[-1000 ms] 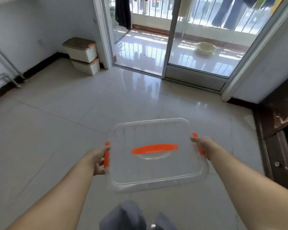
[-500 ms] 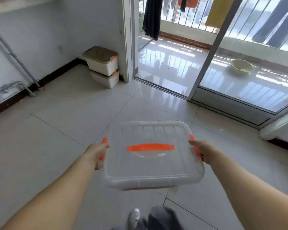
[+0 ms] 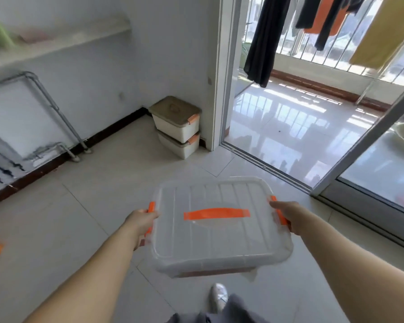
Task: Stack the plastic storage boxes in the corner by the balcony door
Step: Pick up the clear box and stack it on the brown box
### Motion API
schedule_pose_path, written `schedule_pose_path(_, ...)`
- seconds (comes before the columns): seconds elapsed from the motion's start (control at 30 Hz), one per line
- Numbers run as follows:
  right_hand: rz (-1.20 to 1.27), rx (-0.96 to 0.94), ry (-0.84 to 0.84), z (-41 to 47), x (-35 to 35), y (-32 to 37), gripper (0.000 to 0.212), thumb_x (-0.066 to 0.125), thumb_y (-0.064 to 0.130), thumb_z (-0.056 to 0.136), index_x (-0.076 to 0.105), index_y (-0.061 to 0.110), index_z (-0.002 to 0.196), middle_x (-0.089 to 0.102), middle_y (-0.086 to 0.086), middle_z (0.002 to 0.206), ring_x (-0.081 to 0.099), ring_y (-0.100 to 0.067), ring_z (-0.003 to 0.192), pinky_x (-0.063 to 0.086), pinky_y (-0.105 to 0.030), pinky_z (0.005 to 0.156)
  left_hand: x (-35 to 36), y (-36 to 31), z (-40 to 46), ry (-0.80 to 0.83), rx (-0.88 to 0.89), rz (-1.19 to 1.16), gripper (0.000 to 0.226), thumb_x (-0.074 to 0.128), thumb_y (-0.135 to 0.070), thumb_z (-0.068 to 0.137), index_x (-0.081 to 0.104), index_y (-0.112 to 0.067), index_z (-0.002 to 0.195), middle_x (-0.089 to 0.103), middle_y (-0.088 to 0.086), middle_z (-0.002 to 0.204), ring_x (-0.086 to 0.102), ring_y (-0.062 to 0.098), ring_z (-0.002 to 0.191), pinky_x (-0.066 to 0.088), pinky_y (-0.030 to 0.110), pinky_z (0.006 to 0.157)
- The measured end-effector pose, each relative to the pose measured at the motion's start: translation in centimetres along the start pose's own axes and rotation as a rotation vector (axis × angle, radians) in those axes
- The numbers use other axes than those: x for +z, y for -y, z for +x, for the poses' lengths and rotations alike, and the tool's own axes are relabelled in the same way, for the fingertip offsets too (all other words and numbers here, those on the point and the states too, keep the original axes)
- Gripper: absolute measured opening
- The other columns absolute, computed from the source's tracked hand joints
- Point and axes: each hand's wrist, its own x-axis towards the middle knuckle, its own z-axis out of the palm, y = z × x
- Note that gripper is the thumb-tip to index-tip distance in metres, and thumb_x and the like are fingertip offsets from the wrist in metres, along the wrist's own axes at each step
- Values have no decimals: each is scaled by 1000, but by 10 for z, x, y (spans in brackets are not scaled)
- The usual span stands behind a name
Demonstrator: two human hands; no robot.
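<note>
Closer now, the corner stack [image 3: 176, 127] of two boxes by the balcony door [image 3: 219, 73] lies ahead. Keep the clear box [image 3: 219, 231] level between left hand [image 3: 141, 221] and right hand [image 3: 289, 215], fingers gripping its orange side latches, and square it over the top lid.

A home: a pale glossy tiled floor [image 3: 56, 217] runs to a sliding glass balcony door [image 3: 359, 145], with dark, orange and yellow laundry [image 3: 264, 40] hanging by the railing.
</note>
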Motion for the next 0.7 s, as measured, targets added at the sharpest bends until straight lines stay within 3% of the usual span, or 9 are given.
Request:
schedule_pose_path(0.1, -45, -44, 7, 33, 25, 65, 19, 67, 21, 84, 58, 4, 80, 59, -10, 73, 56, -24, 63, 47, -38, 72, -15, -45, 40, -40, 8, -28, 11, 55, -23, 89, 60, -16, 96, 62, 10, 83, 58, 26, 71, 48, 30, 64)
schedule_pose_path(0.2, -77, -46, 27, 63, 55, 117, 21, 68, 23, 83, 57, 6, 77, 61, -11, 78, 59, -25, 68, 50, -39, 69, -31, -84, 81, -70, 9, -45, 14, 55, -23, 90, 60, -16, 100, 61, 14, 95, 58, 29, 82, 47, 32, 67)
schedule_pose_path(0.4, -14, 1, 64, 150, 131, 215, 19, 66, 20, 84, 60, 2, 85, 63, -14, 76, 59, -27, 64, 50, -35, 62, -72, -170, 202, -80, 15, -79, 9, 57, -21, 89, 61, -15, 83, 63, 14, 83, 58, 27, 69, 47, 30, 62)
schedule_pose_path(0.5, -15, 8, 50, 181, 168, 260, 21, 64, 21, 85, 61, 2, 92, 64, -15, 80, 60, -28, 66, 49, -36, 66, -94, -216, 252, -71, 10, -93, 12, 57, -18, 88, 60, -15, 77, 62, 11, 75, 57, 25, 62, 48, 32, 64)
schedule_pose_path(0.63, -6, 11, 8, 217, 218, 324, 24, 66, 22, 84, 63, 1, 94, 64, -14, 81, 60, -30, 71, 51, -41, 76, -129, -282, 314, -44, -18, -85, 10, 58, -20, 87, 59, -16, 78, 64, 12, 79, 61, 29, 75, 53, 42, 76)
schedule_pose_path(0.7, -2, 8, -17, 238, 246, 356, 24, 66, 24, 84, 63, 2, 94, 64, -14, 84, 60, -30, 74, 51, -41, 79, -145, -319, 354, -59, -1, -76, 10, 57, -18, 88, 58, -13, 80, 61, 11, 76, 59, 27, 68, 51, 37, 68)
